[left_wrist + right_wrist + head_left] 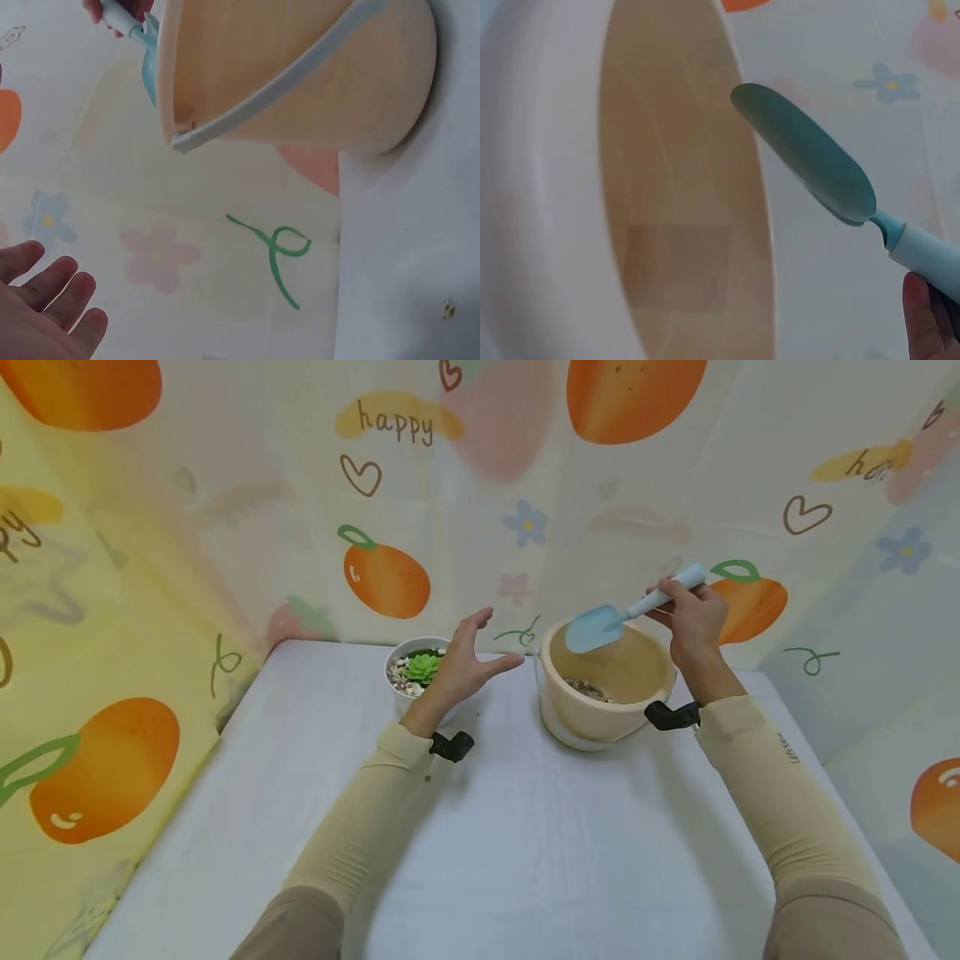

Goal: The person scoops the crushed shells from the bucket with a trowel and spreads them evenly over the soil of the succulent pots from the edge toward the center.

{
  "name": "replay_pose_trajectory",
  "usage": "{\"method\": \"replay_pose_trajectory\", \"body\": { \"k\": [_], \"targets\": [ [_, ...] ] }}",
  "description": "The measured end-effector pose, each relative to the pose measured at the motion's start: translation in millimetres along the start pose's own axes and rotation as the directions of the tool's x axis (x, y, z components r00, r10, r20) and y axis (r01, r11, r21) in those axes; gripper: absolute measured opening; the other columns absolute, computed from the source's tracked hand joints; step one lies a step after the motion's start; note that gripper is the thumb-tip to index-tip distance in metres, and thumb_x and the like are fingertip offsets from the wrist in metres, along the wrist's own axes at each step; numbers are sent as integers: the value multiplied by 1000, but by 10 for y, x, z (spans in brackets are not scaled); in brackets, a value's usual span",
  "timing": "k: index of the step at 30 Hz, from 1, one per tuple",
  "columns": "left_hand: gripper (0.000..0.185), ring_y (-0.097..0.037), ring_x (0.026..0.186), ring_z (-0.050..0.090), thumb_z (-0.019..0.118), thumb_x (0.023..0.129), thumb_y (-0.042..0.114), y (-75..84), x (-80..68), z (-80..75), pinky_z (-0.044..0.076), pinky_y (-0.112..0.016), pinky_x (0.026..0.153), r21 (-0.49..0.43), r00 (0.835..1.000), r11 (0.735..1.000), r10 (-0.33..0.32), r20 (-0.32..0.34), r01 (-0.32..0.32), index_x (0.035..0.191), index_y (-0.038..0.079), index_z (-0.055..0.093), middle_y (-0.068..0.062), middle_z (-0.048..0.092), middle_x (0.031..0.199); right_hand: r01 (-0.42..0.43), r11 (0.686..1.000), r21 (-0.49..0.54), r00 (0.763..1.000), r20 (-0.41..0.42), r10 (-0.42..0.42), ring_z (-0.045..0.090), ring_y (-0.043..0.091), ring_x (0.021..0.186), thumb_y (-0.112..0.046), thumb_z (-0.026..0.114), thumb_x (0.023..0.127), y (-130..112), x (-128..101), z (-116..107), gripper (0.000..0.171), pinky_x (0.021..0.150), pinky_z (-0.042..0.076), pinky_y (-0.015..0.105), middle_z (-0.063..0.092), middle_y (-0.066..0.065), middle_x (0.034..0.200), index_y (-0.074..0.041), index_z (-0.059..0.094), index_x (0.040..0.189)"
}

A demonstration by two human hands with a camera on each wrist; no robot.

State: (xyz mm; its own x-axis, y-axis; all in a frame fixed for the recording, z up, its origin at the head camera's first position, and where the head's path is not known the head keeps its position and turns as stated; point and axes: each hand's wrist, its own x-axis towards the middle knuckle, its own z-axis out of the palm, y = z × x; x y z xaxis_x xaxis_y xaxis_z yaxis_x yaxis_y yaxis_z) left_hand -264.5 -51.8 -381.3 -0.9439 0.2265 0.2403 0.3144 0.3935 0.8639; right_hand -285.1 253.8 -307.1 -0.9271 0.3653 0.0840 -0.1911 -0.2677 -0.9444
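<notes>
My right hand point(697, 620) grips the pale handle of a light blue hand trowel point(596, 628). The trowel's blade hangs over the mouth of a cream bucket point(600, 714), tilted down to the left. A small heap of gravel point(587, 690) lies at the bucket's bottom. In the right wrist view the trowel's blade point(810, 157) looks bare. My left hand point(467, 668) holds nothing; its thumb and fingers are spread in the air. Behind it, partly hidden, stands a white pot point(405, 700) with a green succulent point(423, 668) and pebbles.
A white cloth covers the table point(480, 852). A printed curtain point(285, 552) closes off the back and both sides. The bucket's grey handle point(285, 82) hangs across its side. Small dark specks point(427, 778) lie near the left wrist.
</notes>
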Motion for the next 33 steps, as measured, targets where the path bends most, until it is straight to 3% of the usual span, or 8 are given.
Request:
{"method": "replay_pose_trajectory", "body": {
  "k": [5,12,16,19,24,29,33],
  "targets": [
    [91,-25,146,29,75,83,41,27,19,134,26,-52,118,-7,999,1000,-3,33,4,154,13,26,-8,30,158,24,996,-86,999,25,-22,73,14,70,-8,70,87,17,12,-33,8,64,59,25,71,1,76,-3,67,94],
    [90,-26,145,30,75,83,40,4,21,317,28,-51,118,-7,997,1000,0,77,1,153,10,27,-10,31,157,35,980,-196,990,144,-6,73,12,70,-3,66,89,59,30,-57,3,65,59,24,70,0,76,-4,66,92],
    [92,-27,145,31,75,82,41,-40,23,416,29,-51,117,8,994,1000,-1,105,1,153,9,27,-10,31,157,57,951,-305,980,201,6,72,10,70,-4,66,89,99,38,-61,5,66,59,23,70,-3,75,-4,66,93],
    [93,-27,146,30,76,82,43,-64,28,483,29,-51,117,17,992,1000,0,127,-2,154,10,27,-11,31,157,104,891,-443,967,255,14,70,5,72,-8,66,90,144,40,-54,10,68,58,21,68,-9,76,-2,65,97],
    [96,-28,147,29,76,80,47,-69,55,585,29,-51,117,32,988,999,-7,152,2,154,11,26,-12,30,157,197,750,-631,927,369,68,65,0,79,-13,62,93,233,46,-35,25,75,56,19,66,-13,81,5,63,110],
    [100,-29,148,25,76,79,49,-55,69,669,28,-52,117,38,985,999,-33,166,27,155,10,23,-12,25,159,268,630,-729,889,439,129,59,3,85,-16,60,94,322,44,-16,29,78,51,25,70,-1,92,7,63,112],
    [102,-28,148,24,77,78,48,-48,75,745,28,-51,117,30,985,999,-31,170,26,155,12,22,-11,25,159,302,559,-773,874,458,161,56,11,90,-17,60,95,351,48,-5,28,75,47,24,68,17,109,4,64,111]
  ]
}}
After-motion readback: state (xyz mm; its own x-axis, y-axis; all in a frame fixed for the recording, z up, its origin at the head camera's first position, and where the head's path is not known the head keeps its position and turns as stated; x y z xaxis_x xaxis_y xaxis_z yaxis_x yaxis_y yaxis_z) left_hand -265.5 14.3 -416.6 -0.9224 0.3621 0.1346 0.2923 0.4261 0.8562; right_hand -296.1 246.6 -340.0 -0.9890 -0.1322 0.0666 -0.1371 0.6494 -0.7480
